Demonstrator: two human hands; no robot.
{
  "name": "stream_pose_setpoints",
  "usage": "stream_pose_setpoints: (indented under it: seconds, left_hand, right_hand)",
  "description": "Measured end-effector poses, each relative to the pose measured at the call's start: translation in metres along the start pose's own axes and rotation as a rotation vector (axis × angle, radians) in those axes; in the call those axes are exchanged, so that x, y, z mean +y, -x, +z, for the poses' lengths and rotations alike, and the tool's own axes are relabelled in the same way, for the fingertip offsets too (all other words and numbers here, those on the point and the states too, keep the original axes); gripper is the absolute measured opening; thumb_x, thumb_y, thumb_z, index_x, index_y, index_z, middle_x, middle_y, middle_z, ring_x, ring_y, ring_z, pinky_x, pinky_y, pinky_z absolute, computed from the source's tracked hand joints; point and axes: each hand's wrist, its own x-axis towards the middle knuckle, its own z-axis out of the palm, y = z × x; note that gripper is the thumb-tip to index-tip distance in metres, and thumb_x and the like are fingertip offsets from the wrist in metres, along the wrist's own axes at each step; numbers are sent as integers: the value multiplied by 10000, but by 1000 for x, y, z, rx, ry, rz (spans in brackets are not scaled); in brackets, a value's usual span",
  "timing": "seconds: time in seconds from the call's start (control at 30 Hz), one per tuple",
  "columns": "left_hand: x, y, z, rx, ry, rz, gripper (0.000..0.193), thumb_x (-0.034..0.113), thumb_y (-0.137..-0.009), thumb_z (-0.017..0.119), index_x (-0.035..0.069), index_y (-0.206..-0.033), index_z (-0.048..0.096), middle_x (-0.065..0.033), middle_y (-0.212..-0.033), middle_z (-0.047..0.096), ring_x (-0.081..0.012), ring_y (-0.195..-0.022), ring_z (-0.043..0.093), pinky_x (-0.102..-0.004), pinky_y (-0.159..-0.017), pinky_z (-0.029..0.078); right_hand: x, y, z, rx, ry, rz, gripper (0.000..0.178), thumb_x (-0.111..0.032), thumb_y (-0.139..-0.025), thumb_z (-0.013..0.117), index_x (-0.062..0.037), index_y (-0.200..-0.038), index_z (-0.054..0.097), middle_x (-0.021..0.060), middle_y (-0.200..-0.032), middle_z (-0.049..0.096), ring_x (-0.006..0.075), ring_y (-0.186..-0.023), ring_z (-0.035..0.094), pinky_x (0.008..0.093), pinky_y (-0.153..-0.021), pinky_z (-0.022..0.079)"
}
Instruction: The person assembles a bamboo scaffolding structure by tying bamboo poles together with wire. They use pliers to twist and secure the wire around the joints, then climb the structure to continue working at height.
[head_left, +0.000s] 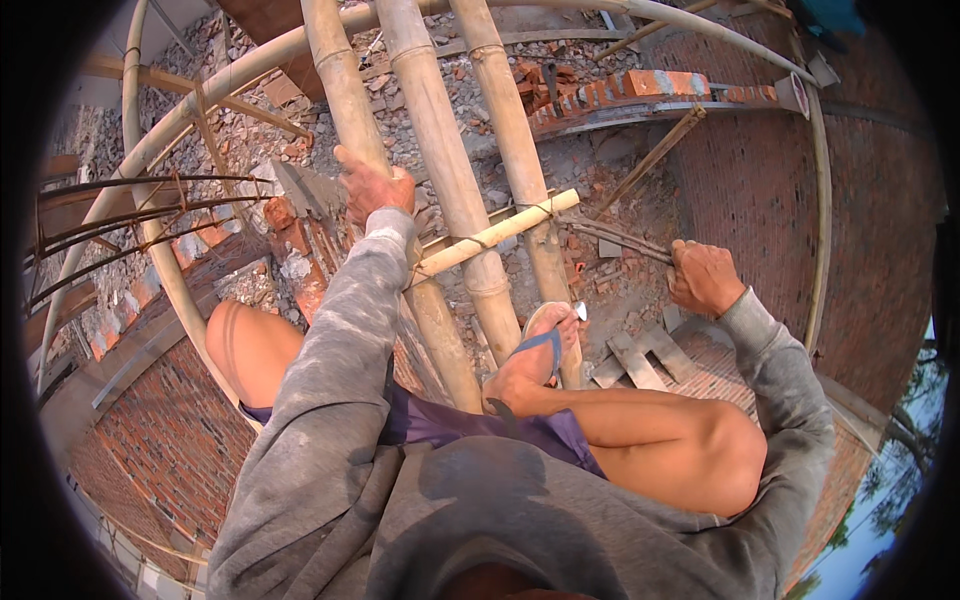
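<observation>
Three thick bamboo poles [440, 130] run side by side away from me, high above rubble. A short, thinner bamboo crosspiece [500, 232] lies across them, with dark wire or cord around it. My left hand [376, 188] is closed round the left bamboo pole [340, 75], just beyond the crosspiece. My right hand [704, 278] is closed round the handles of a pair of long pincers [622, 238]. The pincers' jaws are near the crosspiece's right end; whether they grip anything is too small to tell. My sandalled foot [545, 345] rests on the poles.
Bent rusty rebar [150, 225] sticks out at the left. Broken bricks and rubble [425, 165] lie far below. A brick ledge [650, 88] and a brick wall [760, 210] stand at the right. Curved-looking bamboo poles [190, 120] frame the space.
</observation>
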Motion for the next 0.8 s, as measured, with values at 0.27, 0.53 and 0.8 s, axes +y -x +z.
stream_pose_setpoints:
  seconds: [0.27, 0.53, 0.8]
  left_hand:
    - [3, 0, 1, -8, -42, -18, 1068, 303, -906, 800, 119, -1726, 141, -285, -1433, 605, -490, -1242, 695, -578, -1087, 542]
    - [7, 0, -1, -9, -39, -44, 1056, 335, -882, 804, 76, -1715, 210, -267, -1452, 618, -465, -1293, 679, -572, -1112, 535]
    - [4, -3, 2, -45, -53, -51, 1075, 298, -895, 810, 121, -1720, 143, -283, -1472, 579, -491, -1264, 683, -571, -1099, 535]
  right_hand:
    - [6, 13, 14, -279, -576, -79, 291, -137, -935, 787, -17, -902, 524, 139, -708, 649, 306, -575, 677, 356, -483, 476]
    - [21, -3, 24, -311, -31, -35, 294, -206, -939, 654, 4, -1106, 772, 248, -807, 745, 408, -780, 765, 515, -788, 598]
    - [11, 7, 23, 198, 31, -120, 274, -67, -895, 629, -58, -1138, 754, 212, -863, 721, 411, -821, 740, 528, -744, 574]
